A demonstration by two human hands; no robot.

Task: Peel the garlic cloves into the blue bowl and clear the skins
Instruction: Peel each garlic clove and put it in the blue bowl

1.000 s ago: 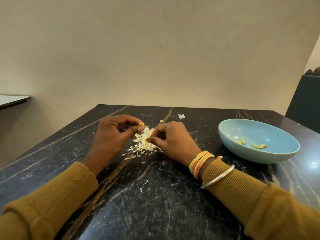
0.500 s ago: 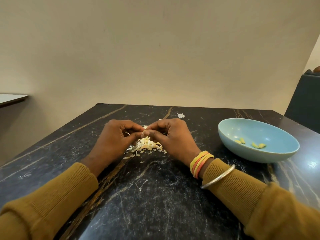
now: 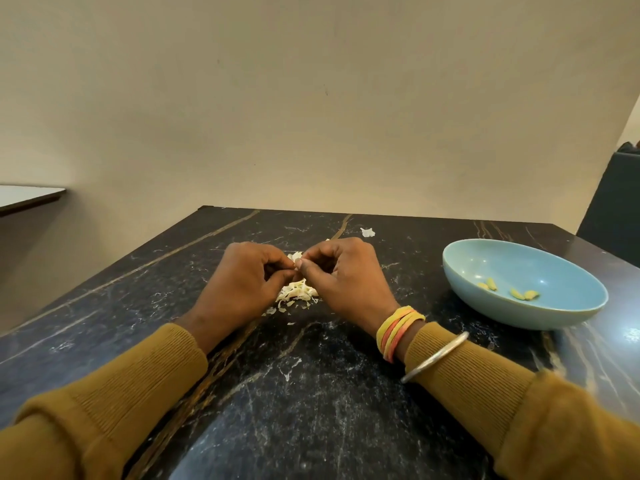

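The left hand [image 3: 242, 282] and right hand [image 3: 346, 278] curl fingertip to fingertip over the skins [image 3: 298, 293] heaped on the table [image 3: 311, 393]. Whether they pinch anything, I cannot tell. A few cloves [image 3: 491, 284] lie in the bowl [image 3: 519, 261], off to the right.

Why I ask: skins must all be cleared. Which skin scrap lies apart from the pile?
The lone white scrap beyond the right hand, toward the table's far edge; the rest lie in or right beside the pile.
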